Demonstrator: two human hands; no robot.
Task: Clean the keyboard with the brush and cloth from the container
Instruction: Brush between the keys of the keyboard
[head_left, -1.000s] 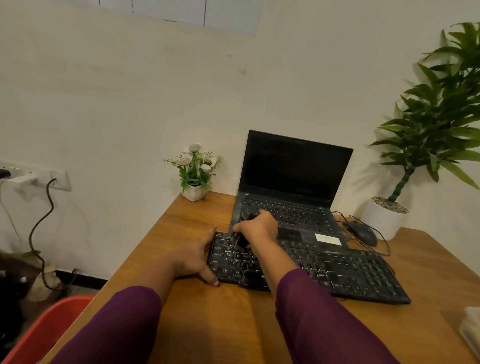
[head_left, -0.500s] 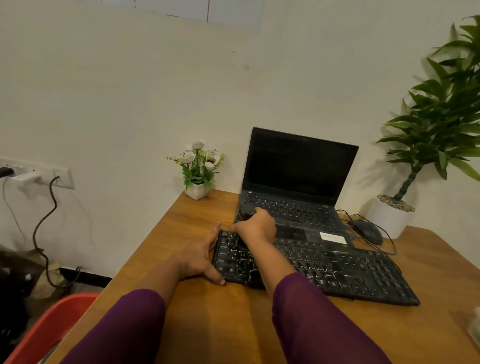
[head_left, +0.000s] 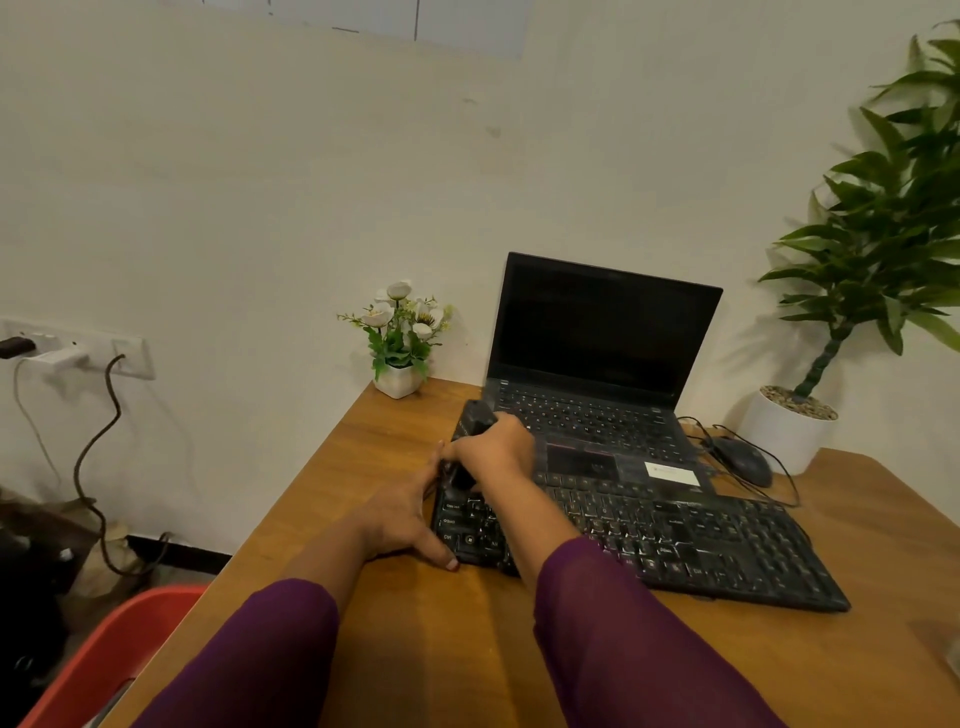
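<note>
A black keyboard (head_left: 675, 540) lies across the wooden desk (head_left: 415, 639) in front of an open laptop. My right hand (head_left: 496, 447) grips a black brush (head_left: 475, 418) over the keyboard's far left corner, the handle sticking up and away, the bristle end down on the keys. Against the keyboard's left edge rests my left hand (head_left: 400, 519), fingers straight along the side and thumb on the desk by the front corner. No cloth or container can be made out.
The black laptop (head_left: 597, 364) stands just behind the keyboard. A mouse (head_left: 740, 460) with cable and a white potted plant (head_left: 789, 431) are at the right. A small flower pot (head_left: 399, 379) sits at the back left corner. An orange chair (head_left: 98, 660) is off the desk's left edge.
My right hand has moved the brush slightly left and away, toward the keyboard's far left corner. My left hand stays on the left edge. The view shifted a little.
</note>
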